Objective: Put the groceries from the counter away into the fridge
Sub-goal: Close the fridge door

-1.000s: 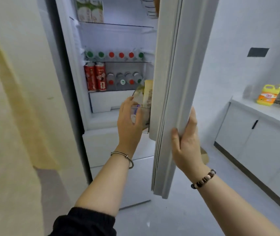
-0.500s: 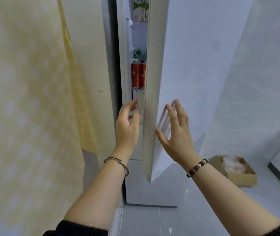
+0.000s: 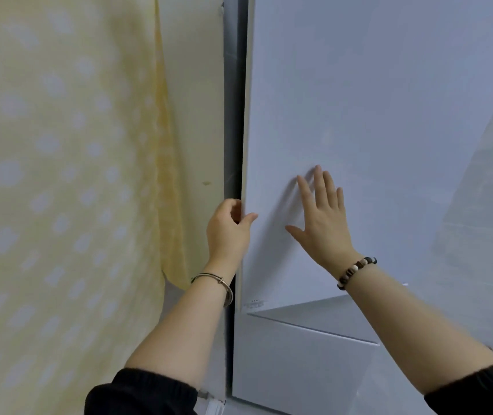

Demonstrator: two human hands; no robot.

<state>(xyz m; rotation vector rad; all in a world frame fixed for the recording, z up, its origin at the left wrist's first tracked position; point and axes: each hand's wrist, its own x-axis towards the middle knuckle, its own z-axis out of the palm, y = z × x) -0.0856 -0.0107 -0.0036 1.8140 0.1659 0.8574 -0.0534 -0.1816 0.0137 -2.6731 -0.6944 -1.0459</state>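
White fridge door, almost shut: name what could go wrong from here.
1. The left hand grips the edge of the white fridge door, with its fingers curled into the dark gap beside it. If the right hand, flat on the door's front, pushes on, those fingers may get pinched.
2. The yellow dotted curtain hangs close beside that gap, so a fold could perhaps catch in it.

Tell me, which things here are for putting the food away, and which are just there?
For the job: fridge door, left hand gripping its edge, right hand flat on it.
Just there: yellow dotted curtain, lower fridge door, silver bangle, beaded bracelet.
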